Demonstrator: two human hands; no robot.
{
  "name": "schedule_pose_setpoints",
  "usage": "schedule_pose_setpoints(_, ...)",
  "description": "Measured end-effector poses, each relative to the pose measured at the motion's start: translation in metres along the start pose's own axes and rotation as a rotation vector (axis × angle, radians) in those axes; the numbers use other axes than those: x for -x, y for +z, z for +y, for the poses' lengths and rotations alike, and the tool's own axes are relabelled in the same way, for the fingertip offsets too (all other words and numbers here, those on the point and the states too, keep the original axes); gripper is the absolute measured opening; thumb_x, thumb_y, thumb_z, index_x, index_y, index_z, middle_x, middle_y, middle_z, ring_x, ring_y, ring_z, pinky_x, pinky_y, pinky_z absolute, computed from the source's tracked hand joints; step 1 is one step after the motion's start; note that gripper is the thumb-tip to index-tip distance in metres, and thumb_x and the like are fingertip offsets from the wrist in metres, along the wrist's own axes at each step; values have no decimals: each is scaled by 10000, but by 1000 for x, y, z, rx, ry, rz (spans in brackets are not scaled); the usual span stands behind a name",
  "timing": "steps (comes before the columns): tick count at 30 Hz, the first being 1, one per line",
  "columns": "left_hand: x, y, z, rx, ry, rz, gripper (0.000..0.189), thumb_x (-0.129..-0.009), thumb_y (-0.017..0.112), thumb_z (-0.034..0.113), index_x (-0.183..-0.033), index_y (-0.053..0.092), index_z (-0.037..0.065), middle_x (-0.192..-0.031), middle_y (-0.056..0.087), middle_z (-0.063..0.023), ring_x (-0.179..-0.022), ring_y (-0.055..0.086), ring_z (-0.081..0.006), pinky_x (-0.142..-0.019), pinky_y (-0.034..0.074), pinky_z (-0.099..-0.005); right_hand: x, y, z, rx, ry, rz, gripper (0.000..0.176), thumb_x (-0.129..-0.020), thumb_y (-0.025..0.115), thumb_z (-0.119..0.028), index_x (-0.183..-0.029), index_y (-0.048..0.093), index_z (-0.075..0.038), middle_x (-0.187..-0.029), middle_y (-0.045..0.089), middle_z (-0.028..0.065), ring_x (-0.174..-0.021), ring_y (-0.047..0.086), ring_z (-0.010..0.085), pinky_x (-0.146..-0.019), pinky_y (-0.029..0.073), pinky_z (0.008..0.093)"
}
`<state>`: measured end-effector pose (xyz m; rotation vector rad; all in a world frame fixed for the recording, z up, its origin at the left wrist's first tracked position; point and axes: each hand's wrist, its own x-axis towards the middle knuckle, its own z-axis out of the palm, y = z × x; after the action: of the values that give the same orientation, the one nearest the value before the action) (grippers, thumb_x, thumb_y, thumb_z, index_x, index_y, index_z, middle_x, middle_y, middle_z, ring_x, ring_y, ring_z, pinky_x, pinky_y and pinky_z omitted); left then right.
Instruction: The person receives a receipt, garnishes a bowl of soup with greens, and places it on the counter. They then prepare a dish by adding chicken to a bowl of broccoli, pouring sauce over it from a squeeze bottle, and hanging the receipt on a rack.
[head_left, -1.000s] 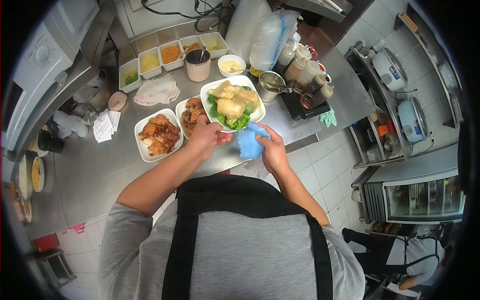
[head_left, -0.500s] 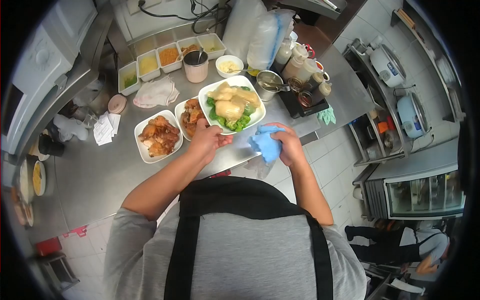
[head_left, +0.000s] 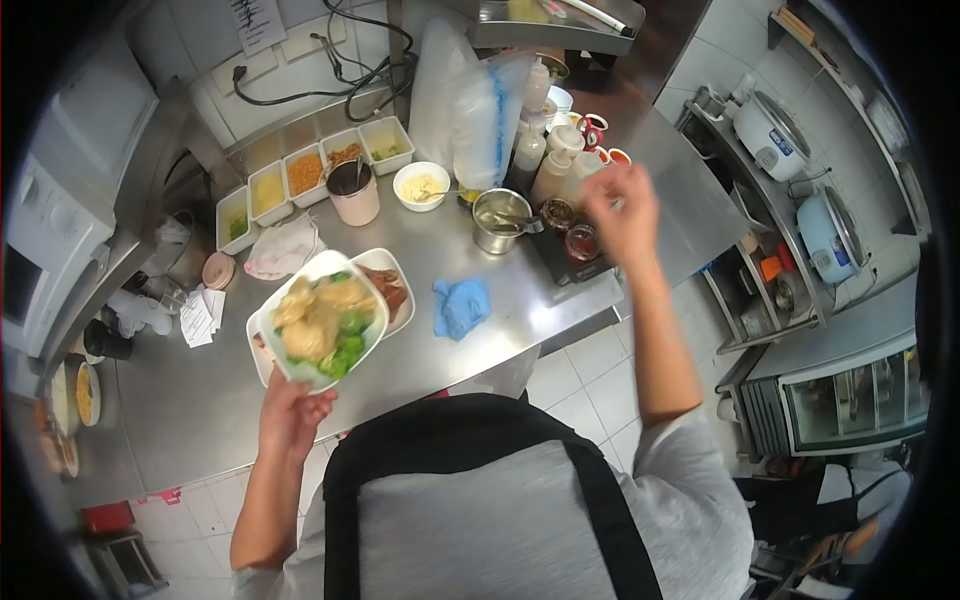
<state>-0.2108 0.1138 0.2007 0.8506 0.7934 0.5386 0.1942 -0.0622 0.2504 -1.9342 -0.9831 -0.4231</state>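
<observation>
Plate of food in the left hand, held to the left of the blue cloth

The steel worktop (head_left: 480, 350) carries a crumpled blue cloth (head_left: 461, 305), lying flat and untouched. Left of the cloth and raised above the worktop is a white oval plate (head_left: 322, 263), tilted a little. It is heaped with pale, glossy pieces of meat over bright green leaves. Between it and the cloth, partly under it, a second plate (head_left: 408, 305) of brown meat rests on the worktop. The left hand (head_left: 290, 415) grips the raised plate's near rim from below, fingers closed on it, forearm bent up from the body. The right hand (head_left: 622, 205) is lifted up and to the right of the cloth, over the squeeze bottles (head_left: 550, 172). Its arm is stretched out and it is motion-blurred, so I cannot tell whether its fingers hold anything.
</observation>
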Motion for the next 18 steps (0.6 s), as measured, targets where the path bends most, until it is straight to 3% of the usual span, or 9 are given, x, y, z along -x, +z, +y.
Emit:
schedule_pose_setpoints(2,13,10,-8,20,55,100,416,-750,474,37,-1159,397,31,-952,564,-147,-651,602,-217,-502,498,-262,-64,-19,38,-17,-62,29,134,-704,716,-151,-780,654,-60,-826,585,89,-698,583,177,-622,474,302)
schedule_pose_setpoints(4,24,28,-21,50,97,217,414,-748,479,33,-1153,398,21,-933,566,-153,-641,605,-215,-500,498,-253,-122,-22,80,73,80,-223,217,-704,725,-212,-762,653,-16,-770,631,111,-659,613,176,-618,488,297)
schedule_pose_setpoints(6,32,48,-41,94,132,312,400,-750,487,35,-1143,409,21,-915,576,-149,-638,613,-212,-498,498,-240,-162,3,129,48,14,-431,248,-702,723,-200,-832,650,-3,-763,656,90,-700,612,134,-648,476,272)
schedule_pose_setpoints(7,34,59,-51,117,148,344,388,-754,494,38,-1135,420,25,-906,585,-141,-640,618,-209,-497,498,-232,-178,19,146,131,-9,-617,357,-662,742,-249,-913,647,-14,-813,662,102,-721,619,148,-663,481,280)
schedule_pose_setpoints(8,36,72,-61,137,165,375,375,-758,500,41,-1127,432,30,-898,594,-134,-643,624,-207,-496,498,-224,-189,38,163,51,159,-862,501,-626,749,-250,-1049,594,-30,-875,651,111,-750,620,172,-666,487,296)
schedule_pose_setpoints(10,40,101,-80,178,176,433,368,-762,503,43,-1122,428,29,-901,593,-137,-653,630,-209,-495,500,-221,-194,68,171,51,287,-1123,696,-577,768,-259,-1185,498,-54,-950,628,125,-788,622,214,-691,488,296)
schedule_pose_setpoints(13,46,140,-109,237,181,500,366,-766,494,41,-1123,417,19,-890,587,-142,-650,630,-214,-495,505,-230,-187,82,165,110,-8,-1114,814,-534,787,-264,-1244,435,-77,-1031,593,137,-894,598,253,-785,470,312)
schedule_pose_setpoints(16,50,174,-131,266,201,539,355,-762,467,30,-1109,394,14,-867,587,-191,-628,615,-229,-479,486,-237,-186,109,207,-139,-216,-899,874,-492,802,-305,-1243,417,-77,-1081,570,164,-1036,544,286,-907,421,337)
schedule_pose_setpoints(18,54,188,-142,246,169,540,349,-767,454,30,-1108,380,8,-816,588,-194,-622,614,-228,-497,496,-246,-179,112,218,-352,-226,-778,898,-480,825,-303,-1233,418,-31,-1180,507,162,-1119,477,270,-969,354,330)
